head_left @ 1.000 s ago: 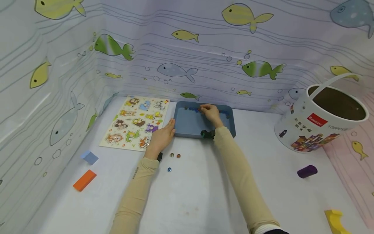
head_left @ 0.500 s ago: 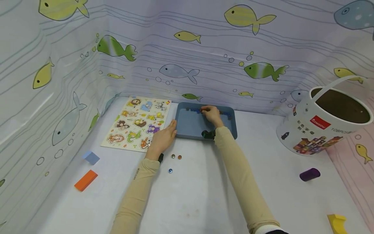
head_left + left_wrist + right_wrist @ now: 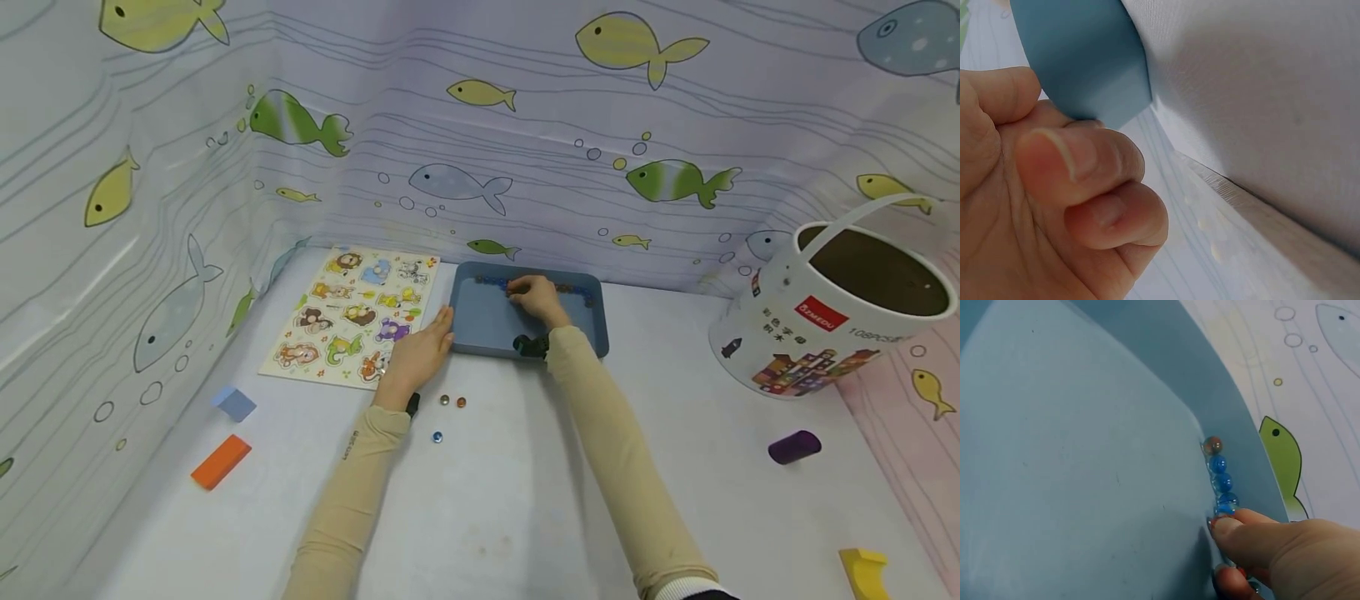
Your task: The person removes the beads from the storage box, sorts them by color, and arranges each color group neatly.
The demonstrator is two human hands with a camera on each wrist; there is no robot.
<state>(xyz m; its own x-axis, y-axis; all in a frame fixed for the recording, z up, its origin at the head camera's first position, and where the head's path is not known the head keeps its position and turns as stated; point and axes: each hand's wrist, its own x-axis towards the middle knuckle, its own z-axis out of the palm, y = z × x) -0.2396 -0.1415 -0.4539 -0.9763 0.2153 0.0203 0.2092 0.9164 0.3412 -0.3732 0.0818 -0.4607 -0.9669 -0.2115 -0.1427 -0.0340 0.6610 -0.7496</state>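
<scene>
Marbles (image 3: 1217, 472) sit in a row along the far inner wall of the tray (image 3: 487, 321), which lies on the counter (image 3: 525, 500) just right of the puzzle board (image 3: 352, 312).

Size order: counter, bucket (image 3: 832, 321) at far right, puzzle board, tray, then blocks (orange (image 3: 219, 461), blue (image 3: 233, 403), purple (image 3: 793, 447), yellow (image 3: 864, 571)), then three loose marbles (image 3: 448, 410) near the left wrist.

Left hand (image 3: 417, 354): fingers flat against the tray's left edge, bracing it, grip not closed on anything. Right hand (image 3: 534, 297): fingertips (image 3: 1232, 526) touch the near end of the row; can't tell if they pinch a marble or just push.

Risks, my read: a push along the wall sends the row rolling apart; marbles are smooth and round, so a pinch can slip. If the left hand eases, the tray may slide on the counter.
</scene>
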